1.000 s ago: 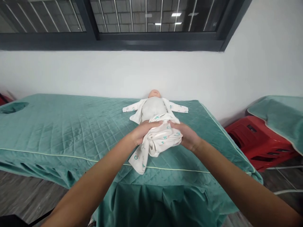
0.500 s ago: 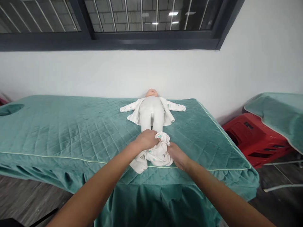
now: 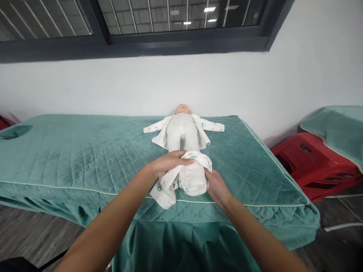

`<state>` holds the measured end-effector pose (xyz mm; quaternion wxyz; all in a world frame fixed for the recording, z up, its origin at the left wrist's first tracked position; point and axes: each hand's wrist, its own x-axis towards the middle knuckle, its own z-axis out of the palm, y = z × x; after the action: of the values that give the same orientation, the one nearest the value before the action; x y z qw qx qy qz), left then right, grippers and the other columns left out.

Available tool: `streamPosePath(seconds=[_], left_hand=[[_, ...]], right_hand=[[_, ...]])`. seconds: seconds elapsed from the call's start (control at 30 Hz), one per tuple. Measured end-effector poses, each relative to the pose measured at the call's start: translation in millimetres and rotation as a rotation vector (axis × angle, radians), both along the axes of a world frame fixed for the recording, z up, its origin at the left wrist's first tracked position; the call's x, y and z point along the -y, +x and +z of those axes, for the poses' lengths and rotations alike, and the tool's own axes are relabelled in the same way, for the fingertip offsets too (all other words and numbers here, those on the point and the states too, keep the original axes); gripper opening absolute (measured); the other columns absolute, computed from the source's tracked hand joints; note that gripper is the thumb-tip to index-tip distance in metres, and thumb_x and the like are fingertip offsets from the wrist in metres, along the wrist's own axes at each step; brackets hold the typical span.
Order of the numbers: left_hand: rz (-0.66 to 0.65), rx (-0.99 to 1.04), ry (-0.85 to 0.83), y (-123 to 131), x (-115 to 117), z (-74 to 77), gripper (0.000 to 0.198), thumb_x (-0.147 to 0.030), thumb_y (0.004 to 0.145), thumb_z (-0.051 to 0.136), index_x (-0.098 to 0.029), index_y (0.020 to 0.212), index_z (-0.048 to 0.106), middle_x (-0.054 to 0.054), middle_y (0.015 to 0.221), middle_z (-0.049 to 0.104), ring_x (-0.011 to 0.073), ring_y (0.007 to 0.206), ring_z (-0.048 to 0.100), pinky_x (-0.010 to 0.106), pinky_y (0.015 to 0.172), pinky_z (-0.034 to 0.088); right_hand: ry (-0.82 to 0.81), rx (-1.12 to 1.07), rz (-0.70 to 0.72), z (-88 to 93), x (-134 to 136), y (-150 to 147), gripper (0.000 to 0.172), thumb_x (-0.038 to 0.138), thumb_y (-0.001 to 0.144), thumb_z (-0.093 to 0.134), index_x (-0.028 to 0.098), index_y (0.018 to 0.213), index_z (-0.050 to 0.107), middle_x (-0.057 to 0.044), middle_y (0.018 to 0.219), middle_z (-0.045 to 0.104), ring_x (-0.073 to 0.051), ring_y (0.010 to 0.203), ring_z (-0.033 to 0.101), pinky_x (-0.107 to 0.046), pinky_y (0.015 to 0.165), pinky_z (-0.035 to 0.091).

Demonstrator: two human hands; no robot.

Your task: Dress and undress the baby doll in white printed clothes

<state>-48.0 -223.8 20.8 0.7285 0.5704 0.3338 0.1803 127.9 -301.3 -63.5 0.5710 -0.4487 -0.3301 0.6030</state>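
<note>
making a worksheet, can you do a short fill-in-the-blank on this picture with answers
The garment bunched between the left hand and right hand is mainly ____ in colour.
The jacket around the doll is ____, not closed, at the front.
The plastic object at the right is coloured ____.
Missing words: white; open; red.

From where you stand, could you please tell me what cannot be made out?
In the head view:
Doll's lower legs: hidden by the bunched white garment.
Right hand: some fingers hidden behind the garment.
Green cloth on the red object: cut off by the right edge.
Garment's print: too small.
</note>
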Motion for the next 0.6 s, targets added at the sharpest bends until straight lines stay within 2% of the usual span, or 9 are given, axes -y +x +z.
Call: streamPosePath(seconds=[0.13, 0.27, 0.43, 0.6], left_hand=[[0.112, 0.218, -0.102, 1.9, -9.9, -12.3, 0.048, -0.035, 0.073, 0.084, -0.010, 0.112, 0.069, 0.013, 0.102, 0.074, 0.0197, 0.087, 0.068, 0.029, 0.078, 0.054], [0.226, 0.243, -0.054, 12.0, -16.8, -14.6, 0.047, -0.038, 0.073, 0.084, -0.012, 0.108, 0.069, 0.010, 0.097, 0.072, 0.0179, 0.082, 0.067, 0.029, 0.076, 0.053], [0.318, 0.075, 0.211, 23.6, -26.3, -13.2, 0.042, -0.050, 0.076, 0.078, -0.015, 0.097, 0.068, 0.003, 0.091, 0.068, 0.0158, 0.081, 0.062, 0.026, 0.072, 0.046], [0.364, -0.042, 0.505, 31.7, -42.7, -11.3, 0.039, -0.054, 0.080, 0.070, -0.016, 0.083, 0.063, -0.001, 0.080, 0.061, 0.0142, 0.077, 0.055, 0.025, 0.070, 0.041]], right_hand=[[0.044, 0.041, -0.072, -5.3, -13.1, -3.1, 0.047, 0.057, 0.076, 0.073, 0.018, 0.101, 0.073, -0.007, 0.090, 0.077, -0.027, 0.088, 0.071, -0.036, 0.077, 0.055], [0.118, 0.183, -0.158, -13.9, -34.2, 4.3, 0.046, 0.056, 0.077, 0.071, 0.018, 0.103, 0.073, -0.006, 0.091, 0.076, -0.025, 0.083, 0.069, -0.035, 0.075, 0.054], [0.241, 0.237, -0.228, -19.6, -56.8, 18.9, 0.039, 0.048, 0.078, 0.072, 0.020, 0.106, 0.073, -0.005, 0.099, 0.075, -0.024, 0.089, 0.067, -0.036, 0.084, 0.053], [0.263, 0.328, -0.238, -22.5, -76.0, 29.9, 0.039, 0.049, 0.078, 0.071, 0.020, 0.104, 0.073, -0.005, 0.100, 0.076, -0.024, 0.087, 0.067, -0.035, 0.081, 0.053]])
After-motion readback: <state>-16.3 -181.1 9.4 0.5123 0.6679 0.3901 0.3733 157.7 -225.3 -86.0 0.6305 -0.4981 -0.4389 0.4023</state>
